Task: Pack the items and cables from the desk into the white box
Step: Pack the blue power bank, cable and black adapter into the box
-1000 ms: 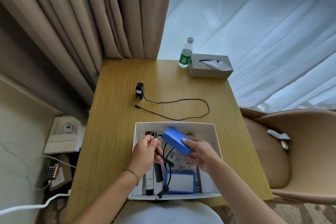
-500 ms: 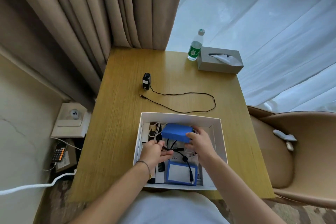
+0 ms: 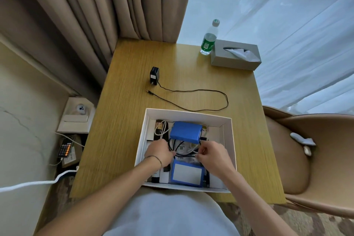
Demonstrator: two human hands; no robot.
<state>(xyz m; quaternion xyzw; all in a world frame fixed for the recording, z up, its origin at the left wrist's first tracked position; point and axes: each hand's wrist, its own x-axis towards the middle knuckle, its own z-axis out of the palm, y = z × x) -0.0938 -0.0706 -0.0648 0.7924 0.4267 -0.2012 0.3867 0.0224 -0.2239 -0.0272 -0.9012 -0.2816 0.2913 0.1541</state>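
Note:
The white box (image 3: 229, 136) sits at the desk's near edge. Inside it, a blue battery pack (image 3: 184, 132) lies toward the back and a second blue pack with a white label (image 3: 186, 175) lies at the front. Black wires (image 3: 181, 150) run between them. My left hand (image 3: 160, 152) and my right hand (image 3: 213, 156) are both inside the box, fingers curled and pinching these wires. A black power adapter (image 3: 154, 75) with its thin black cable (image 3: 220, 101) lies on the desk behind the box.
A water bottle (image 3: 208, 40) and a grey tissue box (image 3: 235, 55) stand at the desk's far right corner. A tan armchair (image 3: 306, 155) is to the right. Curtains hang behind. A wall socket (image 3: 76, 115), a phone (image 3: 66, 147) and a white cord (image 3: 34, 184) are on the left.
The blue pack my right hand held above the box now lies inside it at the back. Both hands have dropped into the box and work on the black wires.

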